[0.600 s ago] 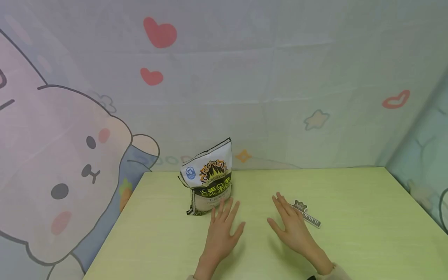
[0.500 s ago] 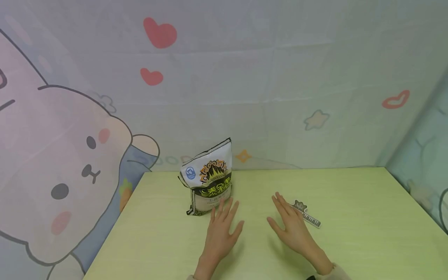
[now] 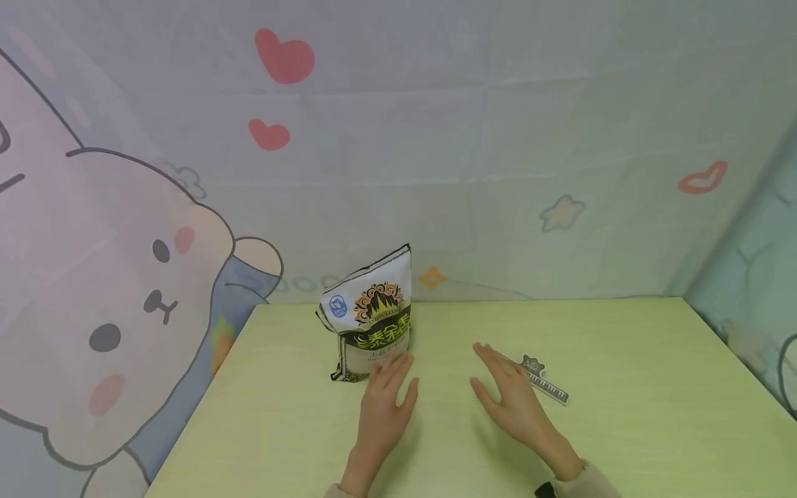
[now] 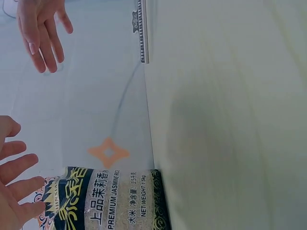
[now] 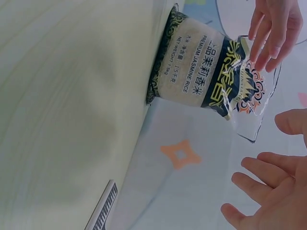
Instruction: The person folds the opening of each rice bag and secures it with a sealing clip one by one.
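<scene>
A bag of jasmine rice [image 3: 380, 330] stands upright on the table, its white top slanting up to the right. My left hand [image 3: 382, 413] is in front of it, fingers spread and overlapping the bag's lower front in the head view. To the right, my right hand [image 3: 518, 408] has straight fingers and the thumb apart, holding nothing. Just beyond its back lies a narrow piano-key strip [image 3: 549, 389] with a dark, scalloped tab, partly covered by the hand. Both palms face inward in the wrist views, the left hand [image 4: 19, 184] holding nothing either.
The pale green table [image 3: 647, 415] ends at a cloth backdrop [image 3: 498, 138] printed with hearts, a star and a large cartoon animal. A dark cable [image 3: 786, 373] curves at the far right edge.
Both hands have shifted slightly to the left, and the left hand's fingers have drawn closer together. The rice bag and the piano-key strip stay in place.
</scene>
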`<state>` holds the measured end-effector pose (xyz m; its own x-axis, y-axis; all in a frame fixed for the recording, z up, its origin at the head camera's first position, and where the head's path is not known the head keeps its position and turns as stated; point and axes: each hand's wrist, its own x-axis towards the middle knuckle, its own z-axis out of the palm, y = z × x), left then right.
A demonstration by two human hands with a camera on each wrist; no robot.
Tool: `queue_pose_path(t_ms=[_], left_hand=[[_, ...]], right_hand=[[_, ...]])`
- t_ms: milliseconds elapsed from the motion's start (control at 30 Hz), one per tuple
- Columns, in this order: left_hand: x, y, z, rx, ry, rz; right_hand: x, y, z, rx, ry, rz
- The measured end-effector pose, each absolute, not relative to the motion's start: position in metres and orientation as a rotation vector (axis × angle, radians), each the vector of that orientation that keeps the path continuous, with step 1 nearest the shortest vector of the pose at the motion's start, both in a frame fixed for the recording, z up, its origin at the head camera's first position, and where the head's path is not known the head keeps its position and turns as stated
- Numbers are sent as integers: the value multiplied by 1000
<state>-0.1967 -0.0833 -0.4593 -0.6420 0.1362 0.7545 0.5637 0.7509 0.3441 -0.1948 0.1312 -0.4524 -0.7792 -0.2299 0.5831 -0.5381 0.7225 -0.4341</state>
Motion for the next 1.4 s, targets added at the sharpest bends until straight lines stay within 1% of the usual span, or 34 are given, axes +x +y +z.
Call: queue_pose_path(t_ms=[367, 767, 1400], left_hand=[[-197, -87, -458, -517, -2129, -820], [-200, -93, -458, -460, -1985, -906], [-206, -103, -458, -453, -1859, -959]], right_hand=[[-196, 128, -450, 553, -2443, 868], [-199, 123, -446, 591, -2378, 908], [-206, 110, -436, 676, -2321, 899]])
